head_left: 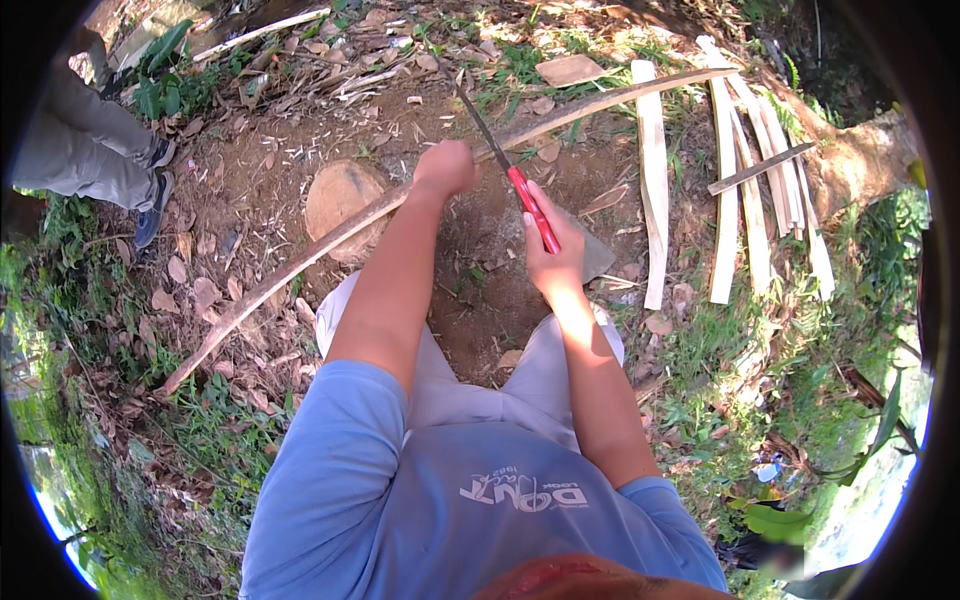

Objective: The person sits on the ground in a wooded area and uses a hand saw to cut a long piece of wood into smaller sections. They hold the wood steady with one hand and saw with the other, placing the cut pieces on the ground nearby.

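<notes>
A long, narrow strip of split wood (pixel 270 280) runs slantwise from the lower left to the upper right. My left hand (pixel 445 170) is closed around it near its middle. Left of that hand, the strip passes over a round, flat-topped wood block (pixel 338 198). In my right hand (pixel 556 255) is a machete (pixel 533 205), gripped by its red handle. Its long dark blade points up and to the left, just right of my left hand, and crosses the strip in this view. I cannot tell whether the blade touches the wood.
Several pale split strips (pixel 653 190) lie on the ground at the right, with a short dark stick (pixel 760 168) across some. A thick trunk or root (pixel 870 170) lies beyond. Another person's legs (pixel 95 155) are at the upper left. Dry leaves and chips litter the soil.
</notes>
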Motion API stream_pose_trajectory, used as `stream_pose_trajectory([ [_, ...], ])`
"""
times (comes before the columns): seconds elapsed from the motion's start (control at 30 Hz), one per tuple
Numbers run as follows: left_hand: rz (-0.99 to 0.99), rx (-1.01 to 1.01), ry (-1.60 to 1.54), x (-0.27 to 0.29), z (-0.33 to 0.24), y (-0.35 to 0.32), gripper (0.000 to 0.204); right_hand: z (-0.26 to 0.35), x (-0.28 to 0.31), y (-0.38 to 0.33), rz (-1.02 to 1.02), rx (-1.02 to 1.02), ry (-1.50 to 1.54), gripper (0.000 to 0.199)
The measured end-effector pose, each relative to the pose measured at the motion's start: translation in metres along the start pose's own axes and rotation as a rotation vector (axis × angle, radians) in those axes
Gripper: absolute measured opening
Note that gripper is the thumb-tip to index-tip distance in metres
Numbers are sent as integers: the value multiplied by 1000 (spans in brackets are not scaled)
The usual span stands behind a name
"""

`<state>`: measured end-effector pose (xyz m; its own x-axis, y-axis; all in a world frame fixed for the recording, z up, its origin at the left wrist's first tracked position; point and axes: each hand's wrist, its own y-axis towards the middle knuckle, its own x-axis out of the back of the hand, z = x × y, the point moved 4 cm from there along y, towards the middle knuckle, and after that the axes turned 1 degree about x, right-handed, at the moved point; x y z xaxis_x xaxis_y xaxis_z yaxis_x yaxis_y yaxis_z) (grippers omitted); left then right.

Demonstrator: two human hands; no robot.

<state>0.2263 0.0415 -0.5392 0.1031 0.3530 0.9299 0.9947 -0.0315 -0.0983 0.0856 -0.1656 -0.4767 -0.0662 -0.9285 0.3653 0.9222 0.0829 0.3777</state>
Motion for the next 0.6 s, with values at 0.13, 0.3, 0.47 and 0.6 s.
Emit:
stream_pose_trajectory([
  [0.13,153,-111,-136,-3,21,15,37,29,24,-45,4,30,-118,47],
  [0.3,278,-108,-222,11,19,11,41,73,59,-88,90,-213,-252,48],
  [0.47,354,-116,-233,12,18,19,49,77,64,-91,3,-48,-277,45],
  [0.6,307,-92,-251,22,16,24,52,99,49,-54,-10,-28,-182,45],
])
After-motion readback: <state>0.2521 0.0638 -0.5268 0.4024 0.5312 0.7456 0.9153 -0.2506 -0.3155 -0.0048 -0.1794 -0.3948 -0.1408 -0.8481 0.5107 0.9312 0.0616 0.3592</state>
